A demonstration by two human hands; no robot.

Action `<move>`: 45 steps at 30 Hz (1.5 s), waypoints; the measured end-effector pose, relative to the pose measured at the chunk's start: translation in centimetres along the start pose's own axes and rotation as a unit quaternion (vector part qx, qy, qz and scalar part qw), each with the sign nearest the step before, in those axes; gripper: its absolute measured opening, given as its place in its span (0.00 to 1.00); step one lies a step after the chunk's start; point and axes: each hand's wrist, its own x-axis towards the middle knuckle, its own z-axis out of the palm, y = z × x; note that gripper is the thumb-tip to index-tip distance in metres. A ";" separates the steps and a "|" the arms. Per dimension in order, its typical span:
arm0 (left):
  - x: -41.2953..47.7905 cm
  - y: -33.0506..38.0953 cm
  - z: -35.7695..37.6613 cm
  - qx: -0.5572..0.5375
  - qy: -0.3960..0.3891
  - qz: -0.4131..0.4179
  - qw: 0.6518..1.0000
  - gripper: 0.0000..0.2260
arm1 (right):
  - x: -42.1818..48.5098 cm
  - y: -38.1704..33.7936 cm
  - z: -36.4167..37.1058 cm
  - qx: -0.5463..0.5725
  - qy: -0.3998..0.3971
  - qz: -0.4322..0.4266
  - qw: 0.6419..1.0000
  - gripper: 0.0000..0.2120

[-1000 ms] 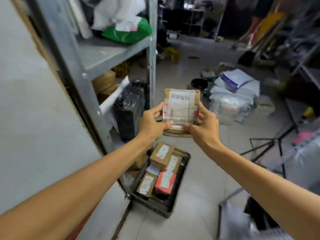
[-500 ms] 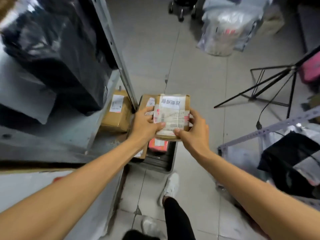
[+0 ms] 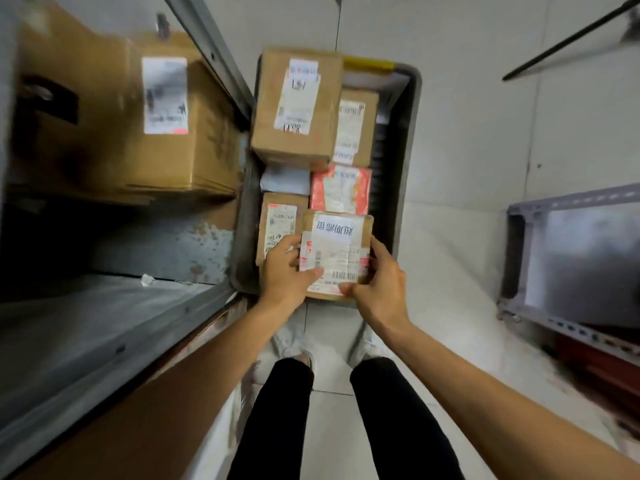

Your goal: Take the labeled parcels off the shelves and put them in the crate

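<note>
Lowered since half a second ago, the small cardboard parcel (image 3: 337, 244) is now at the near end of the grey plastic crate (image 3: 406, 150), over its near rim. Whether it rests on anything cannot be told. The left hand (image 3: 284, 271) grips its left edge with the thumb curled over the label. The right hand (image 3: 377, 285) clamps the right edge the same way. Both hands hide the parcel's lower corners, and glossy tape wrinkles across its white label.

Four other labelled parcels lie in the crate. They are a large brown box (image 3: 294, 105) at the far end, a narrower brown box (image 3: 356, 126) beside it, a red packet (image 3: 341, 190) and a small brown box (image 3: 277, 223) partly under the left fingers. A white flat item (image 3: 284, 180) shows between them, too covered to identify.

At left, a blurred carton (image 3: 138, 126) sits on the scuffed grey metal shelf (image 3: 104, 323), its label unreadable. Black trouser legs (image 3: 277, 410) and pale shoes (image 3: 291, 341) stand on the tiled floor (image 3: 467, 133). A perforated metal rack (image 3: 571, 258) is cut off at the right.
</note>
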 end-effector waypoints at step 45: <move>10.6 -5.6 -0.2 0.388 -0.120 0.026 0.913 0.29 | 9.5 5.4 5.0 -0.232 -0.153 0.052 0.959 0.22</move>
